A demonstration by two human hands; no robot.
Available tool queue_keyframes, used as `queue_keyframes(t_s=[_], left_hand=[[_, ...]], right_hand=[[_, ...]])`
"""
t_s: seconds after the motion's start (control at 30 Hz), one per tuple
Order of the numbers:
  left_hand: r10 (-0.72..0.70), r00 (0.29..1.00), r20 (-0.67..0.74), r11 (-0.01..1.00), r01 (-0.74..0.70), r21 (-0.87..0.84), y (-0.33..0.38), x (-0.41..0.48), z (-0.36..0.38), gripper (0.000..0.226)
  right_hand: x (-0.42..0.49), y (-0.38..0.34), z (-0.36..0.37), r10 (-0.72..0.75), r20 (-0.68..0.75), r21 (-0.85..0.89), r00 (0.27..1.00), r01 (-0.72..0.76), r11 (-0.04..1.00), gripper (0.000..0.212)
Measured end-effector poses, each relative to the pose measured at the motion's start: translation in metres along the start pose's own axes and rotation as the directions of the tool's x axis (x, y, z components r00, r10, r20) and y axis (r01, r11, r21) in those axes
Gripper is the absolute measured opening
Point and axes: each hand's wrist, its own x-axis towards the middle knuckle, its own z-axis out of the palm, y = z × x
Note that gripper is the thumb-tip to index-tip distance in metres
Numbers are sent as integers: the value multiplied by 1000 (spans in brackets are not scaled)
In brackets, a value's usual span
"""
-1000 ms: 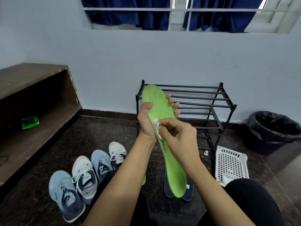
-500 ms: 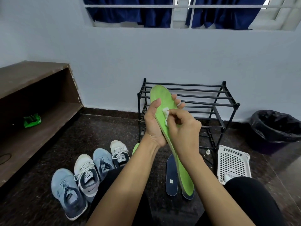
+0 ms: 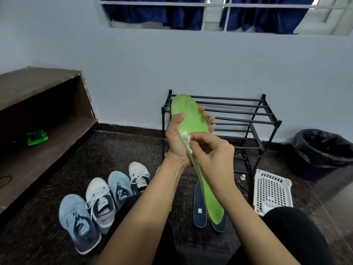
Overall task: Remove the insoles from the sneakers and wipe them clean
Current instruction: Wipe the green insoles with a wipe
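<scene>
Back down slides the small white wipe, pinched in the right grip; the left grip curls round the long lime-green foam insole. Wiping underway; next, strokes toward the heel.

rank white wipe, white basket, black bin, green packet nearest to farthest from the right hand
1. white wipe, pinched in the right hand on the green insole
2. white basket, floor, right
3. black bin, far right
4. green packet, left shelf

Sneakers on the floor at left — rack behind, basket and bin to its right.
</scene>
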Motion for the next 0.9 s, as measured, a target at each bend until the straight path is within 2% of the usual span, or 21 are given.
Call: queue_keyframes(t_s=[0.17, 0.27, 0.33, 0.43, 0.5, 0.57, 0.67, 0.8, 0.9], left_hand=[[-15, 998, -56, 1000, 14, -19, -11, -2, 5, 65], [-7, 998, -63, 999, 4, -35, -10, -1, 5, 63], [-2, 997, -74, 999, -2, -47, -7, -1, 2, 63], [27, 996, -82, 999, -30, -38, -1, 1, -2, 65], [35, 997, -68, 999, -34, 11, 3, 2, -4, 67], [35, 999, -42, 999, -34, 34, 4, 3, -4, 68], [2, 999, -35, 1000, -1, 22, -1, 2, 1, 69], [-19, 998, -65, 999, 22, 46, -10, 0, 5, 66], [-9, 996, -86, 998, 14, 59, -14, -1, 6, 60]], right_hand=[[13, 17, 4, -63, -166, -136, 984, 41, 990, 15], [16, 22, 0, -30, -187, -171, 982, -3, 985, 15], [12, 22, -3, 25, -130, -179, 991, -48, 983, 16], [4, 18, -9, 123, 50, -166, 991, -113, 980, 18], [0, 13, -13, 162, 160, -117, 974, -145, 983, 18], [-2, 8, -14, 162, 186, -33, 969, -159, 987, 17], [0, 6, -10, 126, 115, 43, 985, -132, 990, 19], [10, 15, -5, 75, -27, -20, 997, -75, 997, 17], [14, 25, -2, 75, -145, -75, 987, -87, 993, 17]])
